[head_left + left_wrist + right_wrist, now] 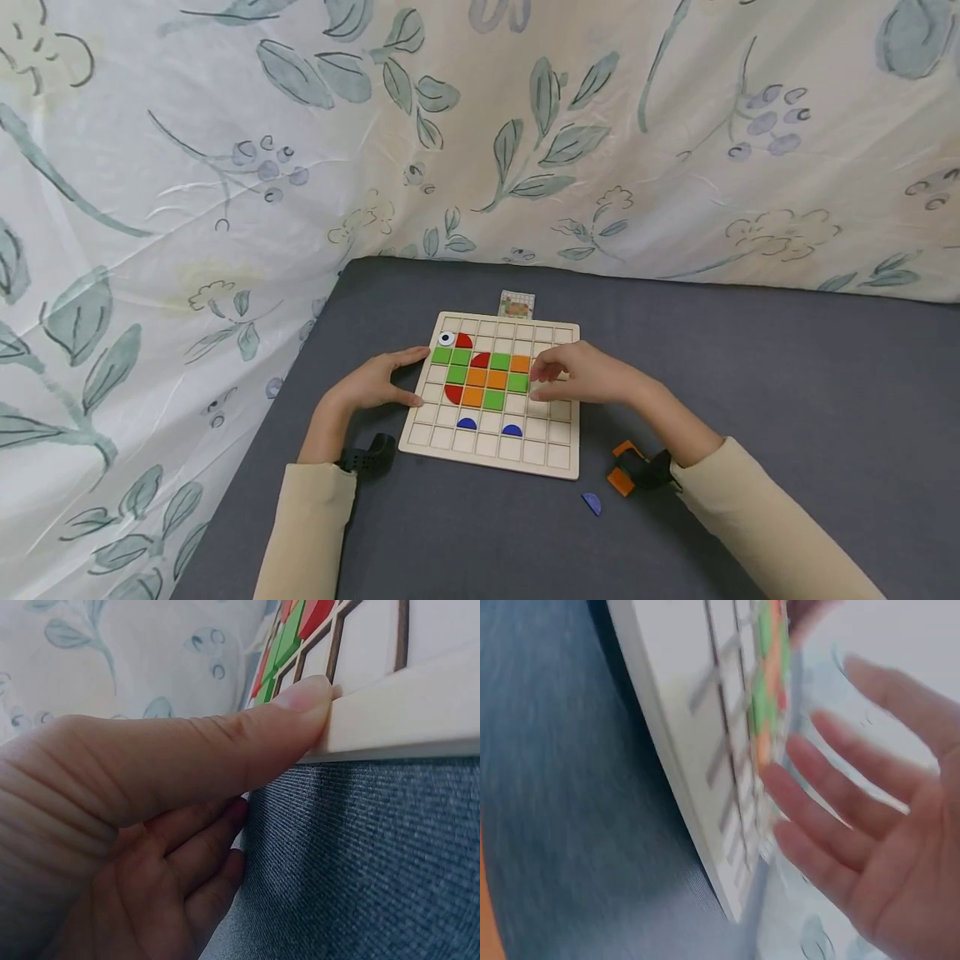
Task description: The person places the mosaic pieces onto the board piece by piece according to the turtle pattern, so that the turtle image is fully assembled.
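A pale wooden grid board [558, 457] lies on the dark cloth. My left hand [372, 384] rests against its left edge, thumb and forefinger spread apart. In the left wrist view the thumb [217, 746] presses the board's side. My right hand [588, 374] hovers over the board's right side, beside a green square tile [517, 382], its fingers loosely bent with nothing between them. Green and orange squares, such as an orange tile [497, 379], sit in the cells with red rounded pieces [453, 394], a white eye piece [447, 339] and two blue half-circles [512, 430].
A small picture card [517, 305] lies at the board's far edge. On the cloth near the right wrist are a loose blue half-circle [592, 503] and orange pieces [621, 482], partly behind the black wrist camera [651, 469]. A patterned curtain [480, 150] hangs behind.
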`<state>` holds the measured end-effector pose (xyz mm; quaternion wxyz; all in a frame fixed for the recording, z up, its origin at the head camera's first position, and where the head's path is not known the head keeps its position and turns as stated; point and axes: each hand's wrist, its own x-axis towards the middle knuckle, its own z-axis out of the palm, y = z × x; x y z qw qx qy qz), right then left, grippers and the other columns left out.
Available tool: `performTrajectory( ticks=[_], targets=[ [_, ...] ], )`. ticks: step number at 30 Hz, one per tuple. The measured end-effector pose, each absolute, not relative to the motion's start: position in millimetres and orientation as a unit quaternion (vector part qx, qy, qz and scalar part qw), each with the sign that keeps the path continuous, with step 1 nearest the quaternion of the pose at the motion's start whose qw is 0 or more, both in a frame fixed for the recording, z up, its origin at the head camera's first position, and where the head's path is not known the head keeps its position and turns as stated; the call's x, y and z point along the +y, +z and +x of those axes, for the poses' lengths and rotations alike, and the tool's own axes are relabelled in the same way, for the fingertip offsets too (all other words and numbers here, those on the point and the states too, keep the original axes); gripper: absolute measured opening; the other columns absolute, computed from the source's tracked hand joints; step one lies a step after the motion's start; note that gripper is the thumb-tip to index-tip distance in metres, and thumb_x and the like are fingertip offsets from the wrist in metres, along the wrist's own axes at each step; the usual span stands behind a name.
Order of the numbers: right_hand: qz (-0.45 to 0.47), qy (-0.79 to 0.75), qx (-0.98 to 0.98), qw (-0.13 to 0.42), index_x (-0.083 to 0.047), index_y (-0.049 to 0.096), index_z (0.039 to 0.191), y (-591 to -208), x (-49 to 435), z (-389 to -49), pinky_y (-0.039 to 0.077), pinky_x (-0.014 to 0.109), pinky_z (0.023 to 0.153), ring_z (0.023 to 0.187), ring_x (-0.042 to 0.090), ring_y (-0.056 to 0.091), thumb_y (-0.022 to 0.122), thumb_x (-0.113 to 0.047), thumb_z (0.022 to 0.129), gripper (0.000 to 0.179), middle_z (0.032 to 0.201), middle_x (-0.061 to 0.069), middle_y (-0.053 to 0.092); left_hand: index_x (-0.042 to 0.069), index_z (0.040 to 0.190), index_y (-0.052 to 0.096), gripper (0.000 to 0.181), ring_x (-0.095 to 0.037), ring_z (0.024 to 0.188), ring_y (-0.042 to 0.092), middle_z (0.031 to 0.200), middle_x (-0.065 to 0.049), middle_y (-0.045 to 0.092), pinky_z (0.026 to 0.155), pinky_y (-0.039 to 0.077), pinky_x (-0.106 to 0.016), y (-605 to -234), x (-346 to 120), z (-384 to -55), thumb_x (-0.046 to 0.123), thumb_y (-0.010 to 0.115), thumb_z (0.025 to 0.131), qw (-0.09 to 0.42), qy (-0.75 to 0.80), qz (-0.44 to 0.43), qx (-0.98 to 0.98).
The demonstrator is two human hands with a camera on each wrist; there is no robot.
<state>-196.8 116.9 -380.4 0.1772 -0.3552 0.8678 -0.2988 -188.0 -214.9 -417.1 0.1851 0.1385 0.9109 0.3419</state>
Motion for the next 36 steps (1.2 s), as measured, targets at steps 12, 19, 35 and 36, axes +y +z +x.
performTrajectory(
  ticks=[12,19,35,36],
  targets=[
    [-0.349,-0.318,0.856,0.211,-0.002,0.062,0.107,-373,159,-188,0.05,0.041,0.087,0.092,0.02,0.061,0.069,-0.033,0.082,0.04,0.101,0.007,0.065,0.009,0.144,0.034,0.085,-0.034,0.138,0.021,0.15,-0.012,0.027,0.107,0.026,-0.052,-416,-214,-188,0.018,0.079,0.072,0.188,0.341,0.135,0.911],
    [-0.339,-0.306,0.865,0.208,-0.006,0.063,0.107,-375,183,-175,0.049,0.043,0.084,0.095,0.022,0.06,0.069,-0.037,0.081,0.041,0.103,0.004,0.064,0.01,0.144,0.034,0.085,-0.035,0.138,0.022,0.15,-0.013,0.028,0.107,0.026,-0.053,-415,-214,-187,0.019,0.079,0.072,0.187,0.337,0.134,0.913],
    [-0.364,-0.287,0.869,0.174,-0.013,0.065,0.097,-396,212,-146,0.051,0.032,0.076,0.088,0.014,0.06,0.072,-0.017,0.079,0.02,0.096,-0.006,0.063,0.009,0.144,0.034,0.085,-0.034,0.137,0.023,0.149,-0.012,0.028,0.107,0.027,-0.052,-417,-215,-187,0.02,0.079,0.072,0.184,0.341,0.139,0.911],
    [-0.367,-0.29,0.867,0.171,-0.014,0.066,0.097,-397,212,-145,0.051,0.032,0.077,0.088,0.014,0.06,0.073,-0.016,0.078,0.02,0.096,-0.006,0.063,0.009,0.144,0.034,0.085,-0.035,0.137,0.023,0.149,-0.013,0.028,0.107,0.027,-0.052,-417,-215,-187,0.02,0.079,0.072,0.184,0.34,0.141,0.911]
  ],
)
